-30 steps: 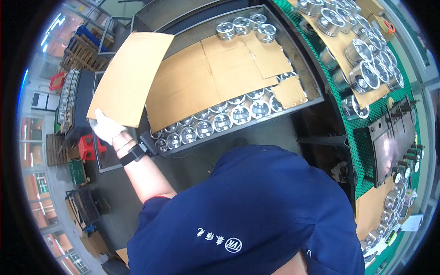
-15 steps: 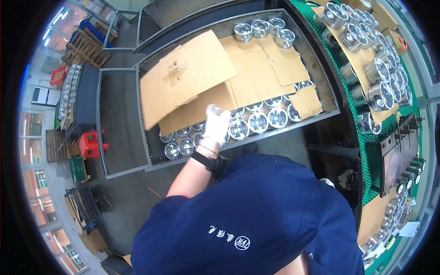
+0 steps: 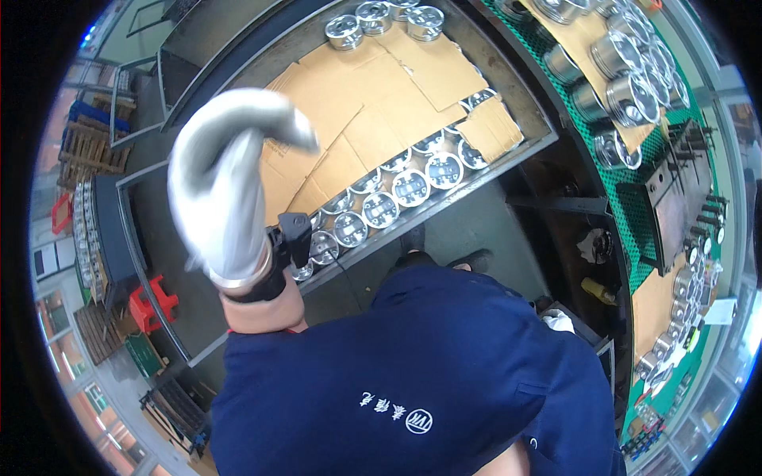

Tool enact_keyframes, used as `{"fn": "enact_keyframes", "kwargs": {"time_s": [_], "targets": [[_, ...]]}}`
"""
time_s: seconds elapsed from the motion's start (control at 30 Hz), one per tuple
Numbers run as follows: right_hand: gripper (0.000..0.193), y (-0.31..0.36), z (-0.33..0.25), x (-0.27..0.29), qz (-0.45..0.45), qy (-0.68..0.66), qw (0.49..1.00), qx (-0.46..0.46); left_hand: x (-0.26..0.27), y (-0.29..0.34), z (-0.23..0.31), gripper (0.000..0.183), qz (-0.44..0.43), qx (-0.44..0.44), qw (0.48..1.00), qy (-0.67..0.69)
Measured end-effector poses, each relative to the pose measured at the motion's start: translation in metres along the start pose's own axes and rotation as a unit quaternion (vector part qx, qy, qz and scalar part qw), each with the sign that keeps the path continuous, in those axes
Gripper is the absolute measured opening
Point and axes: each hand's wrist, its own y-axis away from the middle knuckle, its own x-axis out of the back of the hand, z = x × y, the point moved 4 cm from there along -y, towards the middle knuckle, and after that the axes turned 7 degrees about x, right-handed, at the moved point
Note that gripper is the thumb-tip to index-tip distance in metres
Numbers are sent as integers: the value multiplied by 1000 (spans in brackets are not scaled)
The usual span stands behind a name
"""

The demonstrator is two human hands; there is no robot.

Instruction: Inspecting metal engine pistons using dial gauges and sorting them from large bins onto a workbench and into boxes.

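Note:
My left hand (image 3: 226, 170), in a white glove, is raised above the left end of a metal tray (image 3: 516, 151). Its fingers curve over to the right, apart from the thumb, and nothing shows between them; motion blurs it slightly. Below, brown cardboard sheets (image 3: 357, 95) lie flat over much of the tray. A row of shiny pistons (image 3: 411, 188) shows along the near side, and several more pistons (image 3: 425, 24) stand on the cardboard at the far end. By my right side a bit of white (image 3: 558, 320), perhaps my right glove, peeks past the sleeve; its fingers are hidden.
At the right, a bench with a green mat (image 3: 591, 139) carries many pistons (image 3: 633, 99) on cardboard and a dark metal fixture (image 3: 675, 190). A red stool (image 3: 153, 304) stands on the floor at left, near a dark table (image 3: 123, 230) with more pistons. Pallets (image 3: 91, 147) lie beyond.
My left hand has let go of the cardboard and risen up and left, closer to the camera. The tilted sheet now lies flat. The whole view has shifted and turned.

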Motion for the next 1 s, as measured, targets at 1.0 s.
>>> {"fn": "enact_keyframes", "kwargs": {"time_s": [1.0], "targets": [[39,35,-1,148,215,-170,956,106,-487,-112,-124,52,-288,-225,792,-489]]}}
